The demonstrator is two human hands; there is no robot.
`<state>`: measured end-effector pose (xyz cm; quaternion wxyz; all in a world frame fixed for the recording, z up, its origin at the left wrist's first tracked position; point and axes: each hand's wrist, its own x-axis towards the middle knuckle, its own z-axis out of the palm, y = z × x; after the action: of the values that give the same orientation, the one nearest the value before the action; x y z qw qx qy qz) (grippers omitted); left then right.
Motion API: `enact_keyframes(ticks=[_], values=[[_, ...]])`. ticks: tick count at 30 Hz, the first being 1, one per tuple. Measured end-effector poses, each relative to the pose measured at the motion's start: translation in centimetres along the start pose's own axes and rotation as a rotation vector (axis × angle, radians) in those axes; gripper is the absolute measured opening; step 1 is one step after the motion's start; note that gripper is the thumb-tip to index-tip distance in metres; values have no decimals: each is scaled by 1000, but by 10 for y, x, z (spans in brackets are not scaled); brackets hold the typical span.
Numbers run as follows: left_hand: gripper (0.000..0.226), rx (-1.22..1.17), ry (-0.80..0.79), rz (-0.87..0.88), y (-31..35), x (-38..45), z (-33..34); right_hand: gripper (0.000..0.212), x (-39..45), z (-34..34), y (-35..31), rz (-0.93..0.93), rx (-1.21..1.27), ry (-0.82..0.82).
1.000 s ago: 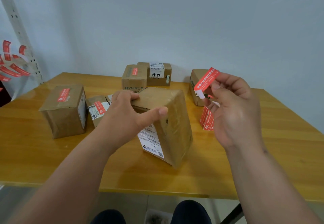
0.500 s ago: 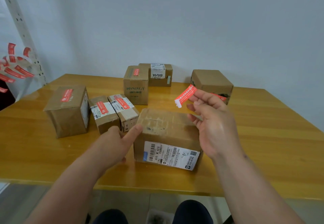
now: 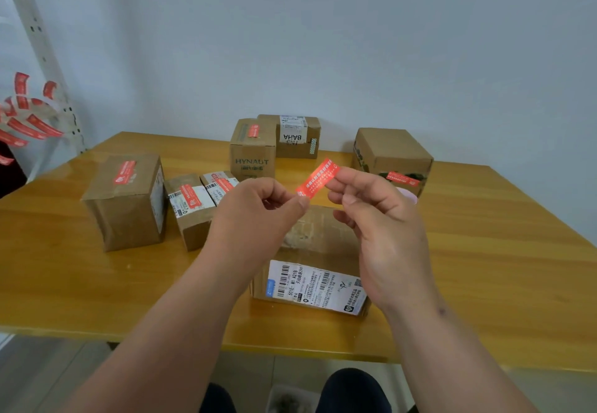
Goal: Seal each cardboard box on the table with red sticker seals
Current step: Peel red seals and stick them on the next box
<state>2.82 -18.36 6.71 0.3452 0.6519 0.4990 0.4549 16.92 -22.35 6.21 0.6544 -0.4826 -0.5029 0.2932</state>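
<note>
A red sticker seal is held in the air between both hands. My right hand pinches its upper right end and my left hand pinches its lower left end. Below them a cardboard box lies flat near the table's front, its white shipping label facing me and its taped top bare of red. Other boxes carry red seals: a large one at the left, two small ones beside it, a HYNAUT box at the back and a box at the right.
The wooden table has free surface on the right and front left. Another box with a white label stands at the back against the wall. Red seal strips hang from a white metal rack at the far left. My knees show below the table's edge.
The front box was turned down flat with its label facing me. My left hand left the box and rose to pinch the seal's lower end, which my right hand lowered over the box.
</note>
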Motion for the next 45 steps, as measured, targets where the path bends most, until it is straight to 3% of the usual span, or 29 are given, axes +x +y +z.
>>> enact_keyframes(ticks=[11,17,22,29,32,36,38,42,45], values=[[18,19,-3,51,3,9,-14,3,13,-4,1,58,-60,64],[20,144,3,187,9,6,-12,15,20,-3,2,24,-233,181],[18,178,9,169,8,12,-15,21,27,-12,8,36,-246,277],[15,184,-204,86,9,29,-24,20,31,-21,0,80,-355,204],[15,227,-249,78,9,34,-24,34,27,-18,-7,108,-374,105],[17,331,-306,109,6,37,-20,74,19,-6,-14,79,-494,-5],[18,386,-317,135,5,38,-17,79,20,-1,-12,72,-609,-32],[19,406,-302,169,3,42,-17,31,27,-1,-4,18,-747,-38],[18,394,-293,136,0,46,-19,19,30,-8,-1,34,-709,-46]])
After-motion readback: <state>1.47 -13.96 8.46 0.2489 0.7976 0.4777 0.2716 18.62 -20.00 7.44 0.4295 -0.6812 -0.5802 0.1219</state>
